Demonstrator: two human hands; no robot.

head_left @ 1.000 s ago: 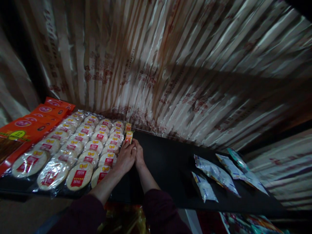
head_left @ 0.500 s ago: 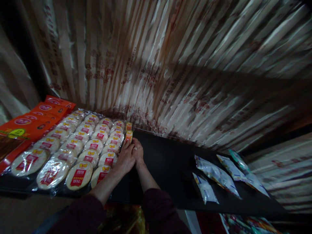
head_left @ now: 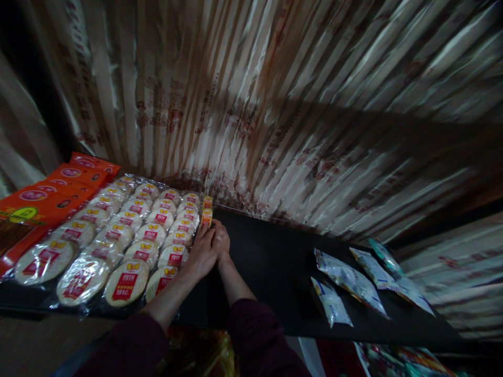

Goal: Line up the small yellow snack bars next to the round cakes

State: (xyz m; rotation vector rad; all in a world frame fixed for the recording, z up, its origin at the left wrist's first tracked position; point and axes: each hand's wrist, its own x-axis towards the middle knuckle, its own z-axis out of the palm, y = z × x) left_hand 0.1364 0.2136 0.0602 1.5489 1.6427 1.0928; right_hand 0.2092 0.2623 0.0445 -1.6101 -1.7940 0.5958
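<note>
Rows of round white crackers in clear wrappers with red labels (head_left: 150,234) lie on the black shelf (head_left: 259,251). Along their right edge stands a short column of small yellow packets (head_left: 206,216). My left hand (head_left: 203,254) and my right hand (head_left: 221,242) meet at the near end of that column, with the fingers pressed together. Whatever is between the fingers is hidden; the nearest packet touches the fingertips.
Orange bags (head_left: 58,188) overlap at the far left. Several white and blue packets (head_left: 349,280) lie on the right part of the shelf. Creased printed sheeting (head_left: 243,115) hangs behind. More colourful packages (head_left: 401,361) show below the front edge.
Both hands have shifted very slightly at the yellow packets, still close together. The view has moved a little; the packages otherwise look the same.
</note>
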